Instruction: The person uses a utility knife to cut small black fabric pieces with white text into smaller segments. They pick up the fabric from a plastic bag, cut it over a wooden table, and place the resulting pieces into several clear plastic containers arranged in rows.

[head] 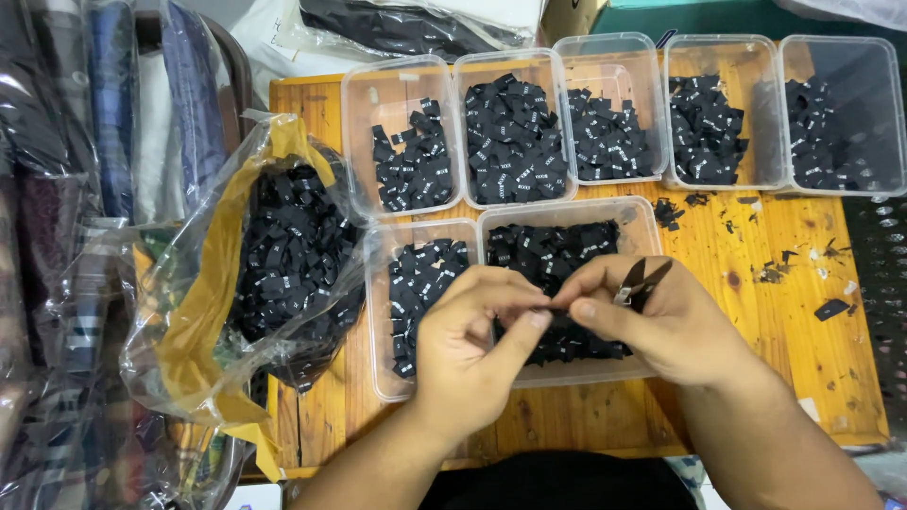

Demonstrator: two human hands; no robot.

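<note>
Centre of frame, low: your left hand (pixel 468 345) and right hand (pixel 652 321) meet fingertip to fingertip above a clear plastic tub (pixel 642 219) of small black labels. Left hand's thumb and forefinger are pinched narrow on a small black label (pixel 551 304); the piece is mostly hidden between the fingers. Right hand is curled around small scissors (pixel 641 281), the blades slightly apart and pointing toward the upper right of the frame, its forefinger and thumb touching the same label.

A second tub (pixel 378 312) sits just beside the first, at its left, also part-filled with labels. Along the top of the frame, five more tubs (pixel 605 57) stand in a row, each holding black labels. Left of centre, a clear plastic bag (pixel 203 312) with a yellow-brown lining lies open, packed with more labels. All of it rests on a wooden desk (pixel 812 349); black scraps (pixel 831 309) lie scattered at right.
</note>
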